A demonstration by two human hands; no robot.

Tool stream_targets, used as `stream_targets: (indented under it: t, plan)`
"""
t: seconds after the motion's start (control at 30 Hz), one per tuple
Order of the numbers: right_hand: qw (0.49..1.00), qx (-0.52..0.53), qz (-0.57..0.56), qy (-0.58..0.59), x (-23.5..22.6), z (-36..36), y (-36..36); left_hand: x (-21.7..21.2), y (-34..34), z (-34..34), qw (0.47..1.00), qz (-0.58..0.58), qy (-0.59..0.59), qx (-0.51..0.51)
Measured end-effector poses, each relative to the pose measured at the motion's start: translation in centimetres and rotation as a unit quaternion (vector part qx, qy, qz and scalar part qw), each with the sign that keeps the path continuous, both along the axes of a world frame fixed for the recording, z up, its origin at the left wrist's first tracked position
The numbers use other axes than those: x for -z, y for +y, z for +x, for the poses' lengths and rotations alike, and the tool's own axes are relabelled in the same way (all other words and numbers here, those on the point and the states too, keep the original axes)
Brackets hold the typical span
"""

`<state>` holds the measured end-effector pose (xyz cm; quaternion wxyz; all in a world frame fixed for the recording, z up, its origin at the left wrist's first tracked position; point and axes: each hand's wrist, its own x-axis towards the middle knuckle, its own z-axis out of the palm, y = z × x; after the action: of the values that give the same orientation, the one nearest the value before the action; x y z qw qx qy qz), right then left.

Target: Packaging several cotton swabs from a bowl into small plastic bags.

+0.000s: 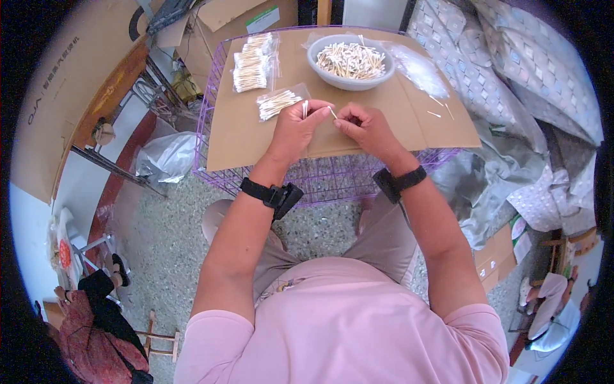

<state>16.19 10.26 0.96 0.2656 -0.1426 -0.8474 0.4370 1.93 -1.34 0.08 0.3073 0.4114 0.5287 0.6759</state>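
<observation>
Here the left hand point(295, 125) is curled shut around a small bunch of cotton swabs point(305, 107) while the right hand point(366, 126) pinches one swab point(332, 112) between them, and a loosened pinch could drop it onto the cardboard sheet point(243, 137) underneath.

A flat sheet of brown cardboard point(243, 137) is being used as a work surface, and it is being carried by a purple wire cage point(332, 182) that is standing on the speckled floor point(166, 256). A grey bowl point(350, 78) filled with cotton swabs is resting near the far edge. Filled clear packets of swabs point(254, 63) are lying at the far left, one more packet point(279, 103) nearer. Empty clear bags point(419, 69) and loose swabs point(435, 114) are lying to the right.
</observation>
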Motion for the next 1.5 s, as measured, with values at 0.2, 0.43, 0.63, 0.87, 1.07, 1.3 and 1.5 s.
stream_targets:
  t: [0.2, 0.43, 0.63, 0.87, 1.07, 1.3, 1.5]
  plan:
    - [0.999, 0.023, 0.022, -0.008, 0.22, -0.25, -0.01, 0.19, 0.08, -0.11, 1.000, 0.000, 0.015, 0.003]
    - [1.000, 0.002, 0.016, -0.007, 0.20, -0.22, -0.04, -0.42, -0.34, 0.01, 0.999, -0.010, -0.038, -0.010]
    - [0.998, -0.012, 0.060, 0.018, 0.11, -0.19, -0.04, -0.17, -0.23, -0.13, 0.999, -0.002, -0.036, -0.009]
    - [1.000, 0.013, 0.022, -0.008, 0.00, -0.12, -0.13, 0.27, 0.25, -0.12, 0.999, 0.007, 0.031, -0.007]
    - [1.000, 0.004, 0.029, -0.006, 0.10, -0.20, -0.18, 0.40, 0.04, -0.24, 0.999, 0.019, -0.036, -0.028]
    - [0.999, 0.009, 0.037, 0.022, 0.44, -0.10, -0.05, 0.14, -0.11, -0.31, 1.000, -0.005, 0.004, 0.000]
    - [0.999, 0.010, 0.028, 0.016, 0.32, -0.09, -0.37, 0.28, -0.12, -0.26, 0.996, -0.006, 0.086, 0.021]
